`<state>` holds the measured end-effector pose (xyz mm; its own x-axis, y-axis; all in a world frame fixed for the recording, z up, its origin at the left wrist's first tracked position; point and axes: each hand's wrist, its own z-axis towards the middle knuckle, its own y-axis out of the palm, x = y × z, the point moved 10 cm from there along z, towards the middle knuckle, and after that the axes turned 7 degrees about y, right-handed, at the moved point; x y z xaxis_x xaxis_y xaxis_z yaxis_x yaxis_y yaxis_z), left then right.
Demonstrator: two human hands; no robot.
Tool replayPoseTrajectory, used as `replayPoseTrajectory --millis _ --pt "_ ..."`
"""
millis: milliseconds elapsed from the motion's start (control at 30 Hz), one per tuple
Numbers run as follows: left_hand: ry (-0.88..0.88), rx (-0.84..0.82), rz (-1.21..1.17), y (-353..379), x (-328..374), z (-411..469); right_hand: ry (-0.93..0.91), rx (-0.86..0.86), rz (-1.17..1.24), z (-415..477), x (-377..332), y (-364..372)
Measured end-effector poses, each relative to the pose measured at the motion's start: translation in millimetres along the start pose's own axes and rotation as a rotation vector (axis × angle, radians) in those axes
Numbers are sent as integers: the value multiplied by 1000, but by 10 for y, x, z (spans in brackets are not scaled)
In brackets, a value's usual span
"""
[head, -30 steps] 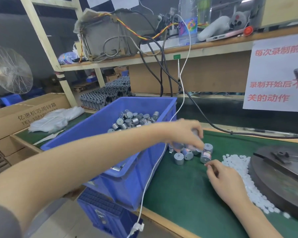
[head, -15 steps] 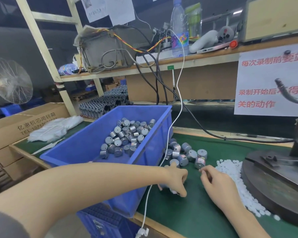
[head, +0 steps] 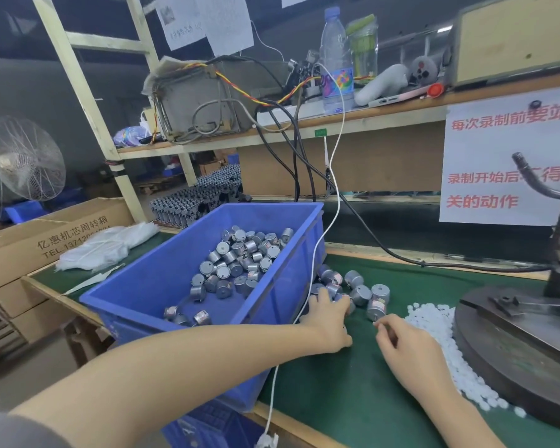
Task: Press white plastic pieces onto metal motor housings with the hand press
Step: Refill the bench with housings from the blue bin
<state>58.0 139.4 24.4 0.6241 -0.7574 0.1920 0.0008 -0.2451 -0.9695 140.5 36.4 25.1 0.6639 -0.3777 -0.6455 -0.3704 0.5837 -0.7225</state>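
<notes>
Blue bin [head: 149, 279] holds a heap of loose metal motor housings [head: 236, 263].

On cardboard box [head: 23, 236]: "亿惠机芯周转箱", "TEL 1371…"; white sign [head: 485, 150], red txt: "每次录制前要站", "录制开始后", "关的动作".

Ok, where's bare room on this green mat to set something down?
Bare: green mat near the front edge, between blue plastic crate and round metal press base; also the strip behind the loose silver motor housings, before the black cable. Crowded: beside the crate with housings, and white plastic pieces heaped against the base.
</notes>
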Motion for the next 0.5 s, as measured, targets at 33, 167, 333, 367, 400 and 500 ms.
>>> replayPoseTrajectory --millis 33,167,333,367,400,500 --pt "17 35 9 -23 14 8 -3 -3 -7 -1 -1 6" --pt "5 96 -14 -52 -21 67 -13 -15 -14 1 -9 13" --pt "-46 94 111 9 -69 90 -26 -25 -22 2 -12 29" --pt "-48 82 144 21 -57 78 -30 -33 -31 3 -13 43" --pt "-44 59 172 32 -34 62 -35 -43 -43 5 -15 63" --pt "19 -41 133 -63 114 -28 -51 -65 -75 2 -23 117"
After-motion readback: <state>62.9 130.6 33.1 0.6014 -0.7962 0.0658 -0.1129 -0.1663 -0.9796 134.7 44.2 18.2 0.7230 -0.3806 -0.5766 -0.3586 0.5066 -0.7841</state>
